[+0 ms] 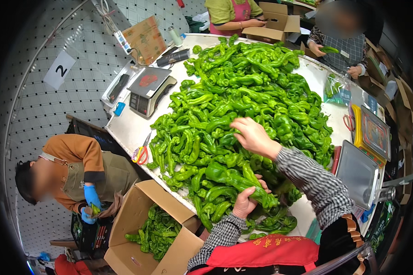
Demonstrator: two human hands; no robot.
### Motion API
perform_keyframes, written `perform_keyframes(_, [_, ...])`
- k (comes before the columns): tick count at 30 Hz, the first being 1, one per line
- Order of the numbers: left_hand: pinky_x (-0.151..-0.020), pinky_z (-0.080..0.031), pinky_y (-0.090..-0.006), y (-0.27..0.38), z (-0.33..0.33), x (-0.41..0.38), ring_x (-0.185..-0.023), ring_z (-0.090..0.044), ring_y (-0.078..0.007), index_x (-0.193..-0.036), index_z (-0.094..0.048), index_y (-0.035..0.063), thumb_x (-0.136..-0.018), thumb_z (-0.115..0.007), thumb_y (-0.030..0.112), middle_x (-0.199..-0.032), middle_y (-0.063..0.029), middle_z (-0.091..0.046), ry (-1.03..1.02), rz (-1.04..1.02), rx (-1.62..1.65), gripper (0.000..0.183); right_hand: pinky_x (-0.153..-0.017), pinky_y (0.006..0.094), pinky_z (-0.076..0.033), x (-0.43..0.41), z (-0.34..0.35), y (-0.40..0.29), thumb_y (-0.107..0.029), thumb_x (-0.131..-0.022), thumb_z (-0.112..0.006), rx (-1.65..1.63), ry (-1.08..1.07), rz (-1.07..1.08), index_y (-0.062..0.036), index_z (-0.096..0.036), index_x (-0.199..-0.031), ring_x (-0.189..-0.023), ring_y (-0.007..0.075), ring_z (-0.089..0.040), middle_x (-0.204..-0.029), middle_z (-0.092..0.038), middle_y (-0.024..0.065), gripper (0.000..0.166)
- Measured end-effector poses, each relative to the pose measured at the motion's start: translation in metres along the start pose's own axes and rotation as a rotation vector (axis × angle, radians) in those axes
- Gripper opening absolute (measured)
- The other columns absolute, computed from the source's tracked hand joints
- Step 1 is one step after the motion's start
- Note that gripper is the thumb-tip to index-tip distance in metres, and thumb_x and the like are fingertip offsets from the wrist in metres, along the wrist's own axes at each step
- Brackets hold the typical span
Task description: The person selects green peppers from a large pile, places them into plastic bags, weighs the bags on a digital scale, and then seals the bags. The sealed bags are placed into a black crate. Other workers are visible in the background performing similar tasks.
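My left hand [246, 203] is closed around a few long green peppers [239, 184], held in front of me at the near side of the pile. My right hand [255, 135] is over the middle of a big heap of green peppers [241, 80], slightly blurred, its thumb and fingers apart and nothing visible in its grasp. More peppers [278, 223] lie on the white table [306, 215] below my left hand, close to my red apron [265, 252].
An open cardboard box [124, 223] holding peppers stands at left. Scissors [143, 151] and a digital scale [149, 91] lie on the left edge. Another scale [358, 173] and a yellow one [373, 132] stand right. Co-workers are around the table; one wears blue gloves [91, 196].
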State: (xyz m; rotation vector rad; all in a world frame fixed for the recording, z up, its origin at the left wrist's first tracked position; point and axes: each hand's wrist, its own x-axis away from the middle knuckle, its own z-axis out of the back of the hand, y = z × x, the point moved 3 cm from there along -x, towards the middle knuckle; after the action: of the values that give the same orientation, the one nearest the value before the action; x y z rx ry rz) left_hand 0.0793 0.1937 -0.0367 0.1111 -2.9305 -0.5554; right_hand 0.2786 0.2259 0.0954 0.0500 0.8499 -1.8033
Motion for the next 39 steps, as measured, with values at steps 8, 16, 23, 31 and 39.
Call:
perform_keyframes(8, [-0.102,-0.052,-0.0475,0.002,-0.006,0.001,-0.104,-0.064,-0.0289,-0.137,-0.044,0.0035,-0.089,-0.066,0.021,-0.111,-0.0150,-0.062,-0.020,0.006,-0.005,0.056,-0.108,0.0442,-0.044,-0.052,-0.062,0.024,0.006,-0.078,-0.062,0.090,-0.130,0.007,-0.0003,-0.058,-0.131,-0.124,0.0362,-0.054,-0.126,-0.061,0.0182,0.054])
perform_keyframes(16, [-0.103,-0.050,-0.0508,0.002,0.000,0.002,-0.110,-0.063,-0.0303,-0.137,-0.047,0.0026,-0.086,-0.066,0.019,-0.119,-0.0170,-0.062,-0.007,-0.011,-0.002,0.057,-0.105,0.0386,-0.047,0.043,0.073,0.000,-0.011,-0.092,-0.068,-0.281,0.316,-0.187,0.0019,-0.049,-0.146,-0.120,0.0305,-0.062,-0.132,-0.062,0.0213,0.059])
perform_keyframes(23, [-0.114,-0.042,-0.0480,-0.004,0.001,0.008,-0.128,-0.057,-0.0314,-0.145,-0.049,0.0051,-0.086,-0.069,0.016,-0.142,-0.0135,-0.058,0.061,-0.027,0.182,0.064,-0.078,0.0420,-0.055,0.146,0.058,-0.060,-0.027,-0.083,-0.078,0.110,0.029,-0.028,-0.0039,-0.060,-0.134,-0.094,0.0333,-0.066,-0.107,-0.066,0.0156,0.058])
perform_keyframes(31, [-0.113,-0.044,-0.0488,-0.007,0.015,0.023,-0.125,-0.061,-0.0344,-0.144,-0.048,-0.0025,-0.086,-0.065,0.028,-0.134,-0.0211,-0.062,0.155,0.086,0.139,0.068,-0.073,0.0435,-0.056,0.113,0.041,-0.045,-0.020,-0.090,-0.072,-0.137,0.045,-0.084,-0.0046,-0.072,-0.112,-0.081,0.0358,-0.069,-0.089,-0.070,0.0171,0.027])
perform_keyframes(39, [-0.110,-0.045,-0.0547,-0.011,-0.020,0.046,-0.123,-0.060,-0.0434,-0.143,-0.045,-0.0066,-0.074,-0.069,0.042,-0.131,-0.0295,-0.061,-0.154,0.272,0.076,0.087,-0.080,0.0435,-0.055,0.060,0.007,-0.017,-0.015,-0.090,-0.071,-0.229,0.014,-0.143,-0.0036,-0.073,-0.102,-0.092,0.0350,-0.068,-0.095,-0.071,0.0148,0.017])
